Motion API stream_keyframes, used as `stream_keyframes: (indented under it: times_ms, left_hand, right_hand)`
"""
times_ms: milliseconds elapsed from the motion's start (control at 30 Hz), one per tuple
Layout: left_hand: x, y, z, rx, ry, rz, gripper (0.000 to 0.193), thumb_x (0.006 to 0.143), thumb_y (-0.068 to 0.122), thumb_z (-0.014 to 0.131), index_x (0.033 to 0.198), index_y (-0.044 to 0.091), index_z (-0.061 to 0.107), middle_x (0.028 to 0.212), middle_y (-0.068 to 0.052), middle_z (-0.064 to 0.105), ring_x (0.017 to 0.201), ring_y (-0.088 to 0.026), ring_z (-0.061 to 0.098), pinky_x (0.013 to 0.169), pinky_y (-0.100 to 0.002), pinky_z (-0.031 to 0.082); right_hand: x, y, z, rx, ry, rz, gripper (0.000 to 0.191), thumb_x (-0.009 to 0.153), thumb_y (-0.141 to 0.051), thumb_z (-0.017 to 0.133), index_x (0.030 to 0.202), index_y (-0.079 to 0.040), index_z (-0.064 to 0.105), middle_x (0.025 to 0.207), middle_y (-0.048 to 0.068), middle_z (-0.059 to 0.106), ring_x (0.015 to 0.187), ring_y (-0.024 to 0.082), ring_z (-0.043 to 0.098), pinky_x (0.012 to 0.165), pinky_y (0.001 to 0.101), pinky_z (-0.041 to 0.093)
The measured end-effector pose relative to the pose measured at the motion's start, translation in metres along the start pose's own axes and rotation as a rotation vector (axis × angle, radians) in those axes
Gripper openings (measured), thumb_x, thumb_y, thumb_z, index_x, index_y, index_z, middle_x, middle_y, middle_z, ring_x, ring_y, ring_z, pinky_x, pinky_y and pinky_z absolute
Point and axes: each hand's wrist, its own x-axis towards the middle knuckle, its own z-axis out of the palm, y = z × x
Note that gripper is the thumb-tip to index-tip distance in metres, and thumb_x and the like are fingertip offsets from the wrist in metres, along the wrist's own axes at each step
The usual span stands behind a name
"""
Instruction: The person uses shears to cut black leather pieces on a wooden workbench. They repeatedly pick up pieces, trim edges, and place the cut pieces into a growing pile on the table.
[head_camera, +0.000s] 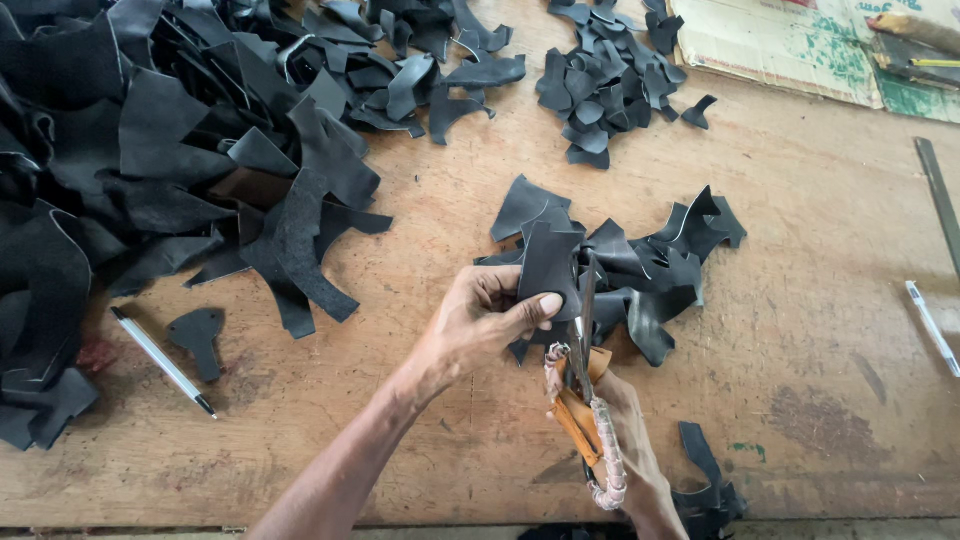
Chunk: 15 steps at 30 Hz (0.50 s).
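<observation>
Head view is showing the left hand (478, 325) pinching a thin, floppy black leather cut-out (549, 268) by its lower edge, fingers closed, while the right hand (628, 455) is gripping wrapped-handle scissors (583, 400) near the wooden table (820, 330)'s front edge.

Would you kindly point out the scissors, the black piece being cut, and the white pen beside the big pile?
scissors (586, 310): head view, on the blade.
black piece (548, 262): head view, its flat middle, above the left thumb.
white pen (160, 360): head view, mid-barrel.
</observation>
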Motion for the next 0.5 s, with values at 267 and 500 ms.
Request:
stream_keyframes:
  times_ms: [267,500]
  left_hand:
    - [0.003,-0.008,0.003,-0.202,-0.026,0.043,0.024,0.097,0.028,0.071,0.103,0.005,0.076,0.077,0.001,0.07,0.068,-0.004,0.059,0.061,-0.02,0.05]
    - [0.007,-0.002,-0.001,-0.121,-0.038,0.017,0.025,0.096,0.028,0.072,0.104,0.004,0.077,0.079,0.001,0.072,0.07,-0.004,0.06,0.063,-0.021,0.051]
  right_hand:
    - [0.011,0.027,0.001,0.09,0.151,0.109,0.021,0.09,-0.017,0.066,0.103,0.0,0.07,0.083,0.007,0.067,0.068,0.014,0.064,0.061,0.0305,0.056]
    - [0.008,0.031,-0.008,0.07,0.118,0.034,0.024,0.089,-0.018,0.067,0.103,0.001,0.071,0.076,0.008,0.067,0.059,0.014,0.064,0.053,0.0305,0.057]
